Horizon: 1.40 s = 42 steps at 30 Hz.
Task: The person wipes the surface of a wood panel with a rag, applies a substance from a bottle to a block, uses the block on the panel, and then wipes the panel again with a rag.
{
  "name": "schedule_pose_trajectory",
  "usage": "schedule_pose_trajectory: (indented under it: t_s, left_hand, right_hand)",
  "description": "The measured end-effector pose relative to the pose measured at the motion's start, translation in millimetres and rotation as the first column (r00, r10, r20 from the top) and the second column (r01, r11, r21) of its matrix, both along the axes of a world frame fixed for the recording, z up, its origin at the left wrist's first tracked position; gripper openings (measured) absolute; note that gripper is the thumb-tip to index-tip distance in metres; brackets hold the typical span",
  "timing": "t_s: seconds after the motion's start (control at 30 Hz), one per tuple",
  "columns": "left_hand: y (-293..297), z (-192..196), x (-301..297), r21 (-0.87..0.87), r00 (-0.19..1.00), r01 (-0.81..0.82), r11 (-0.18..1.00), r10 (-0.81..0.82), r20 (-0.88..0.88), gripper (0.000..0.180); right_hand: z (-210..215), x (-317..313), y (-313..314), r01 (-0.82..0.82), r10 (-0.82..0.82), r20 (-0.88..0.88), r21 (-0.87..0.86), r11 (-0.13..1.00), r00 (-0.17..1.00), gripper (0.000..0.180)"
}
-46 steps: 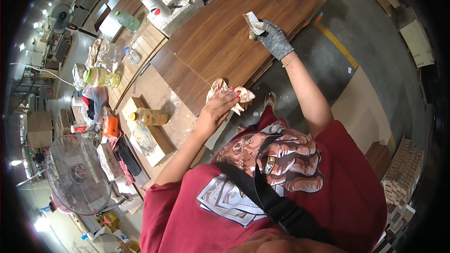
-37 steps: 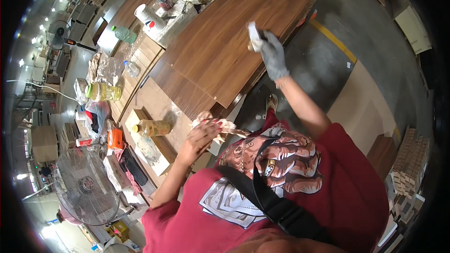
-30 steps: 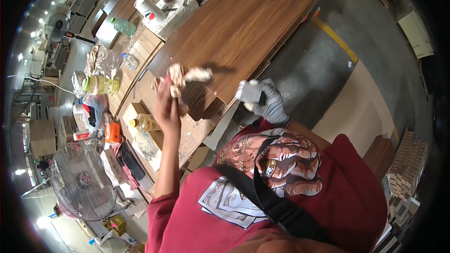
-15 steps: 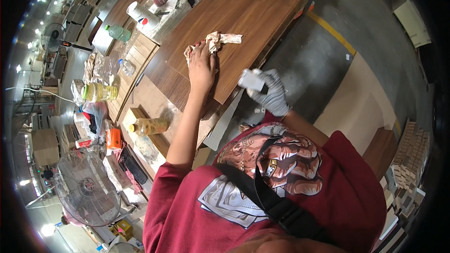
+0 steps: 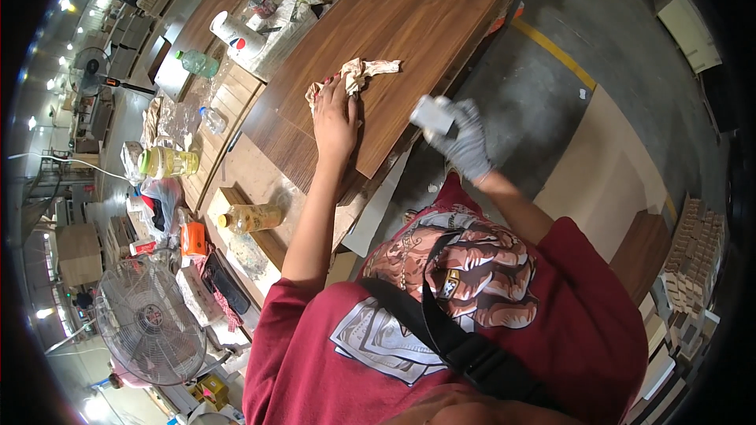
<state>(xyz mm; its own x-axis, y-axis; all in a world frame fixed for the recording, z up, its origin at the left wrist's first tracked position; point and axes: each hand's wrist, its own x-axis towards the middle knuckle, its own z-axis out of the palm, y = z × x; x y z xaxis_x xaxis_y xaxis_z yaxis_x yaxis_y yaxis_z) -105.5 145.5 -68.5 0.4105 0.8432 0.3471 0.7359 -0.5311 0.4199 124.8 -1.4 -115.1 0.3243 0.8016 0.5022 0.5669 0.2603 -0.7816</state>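
On the brown wood-grain board (image 5: 402, 20) lies a crumpled cream rag (image 5: 358, 73) with reddish stains. My bare left hand (image 5: 335, 122) presses on it, fingers curled over its near part, and the cloth sticks out on both sides. In a grey knit glove, my right hand (image 5: 466, 142) grips a whitish rectangular block (image 5: 433, 115). That block is held up beside the board's right edge, apart from the wood as far as I can see. Another brown board edge shows under the top one.
Left of the board stand a white cup (image 5: 236, 33), a green bottle (image 5: 197, 63) and a yellow-capped bottle of amber liquid (image 5: 252, 218). A jar of yellowish liquid (image 5: 168, 161) is farther left. A large fan (image 5: 150, 315) stands at lower left. Stacked pieces (image 5: 693, 256) lie at right.
My right hand has lifted the block slightly farther up and right. The left hand and rag have shifted a little left in the picture, along with small movement of the whole view.
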Motion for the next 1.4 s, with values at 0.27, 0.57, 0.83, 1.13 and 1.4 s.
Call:
schedule_pose_trajectory:
  t_s: [0.27, 0.57, 0.83, 1.13, 1.4]
  left_hand:
    - [1.5, -1.5, -1.4, 0.019, 1.0, 0.017, 1.0, -0.017, 0.004, 0.045]
    - [-5.1, 8.5, -7.0, 0.041, 0.999, 0.02, 0.999, -0.019, -0.027, 0.045]
    - [-28.6, 28.1, -28.8, 0.002, 1.0, 0.02, 1.0, -0.02, -0.02, 0.045]
    - [-60.8, 41.5, -56.5, -0.092, 0.998, -0.009, 0.996, 0.003, -0.062, 0.044]
    - [-72.0, 68.6, -46.6, -0.111, 0.998, -0.004, 0.994, -0.002, -0.059, 0.044]
  right_hand:
    - [3.8, -4.6, -5.7, -0.117, 0.12, -0.051, 0.066, 0.991, 0.991, 0.062]
    - [-2.9, 57.1, 39.0, 0.169, -0.166, -0.057, 0.069, 0.983, 0.985, 0.057]
    - [1.3, 9.3, 0.4, -0.041, 0.045, -0.043, 0.1, 0.994, 0.998, 0.06]
    - [-4.9, 83.9, 37.2, 0.208, -0.209, 0.035, 0.043, 0.977, 0.977, 0.06]
    - [12.9, 212.0, 99.7, 0.292, -0.292, 0.006, -0.016, 0.956, 0.956, 0.054]
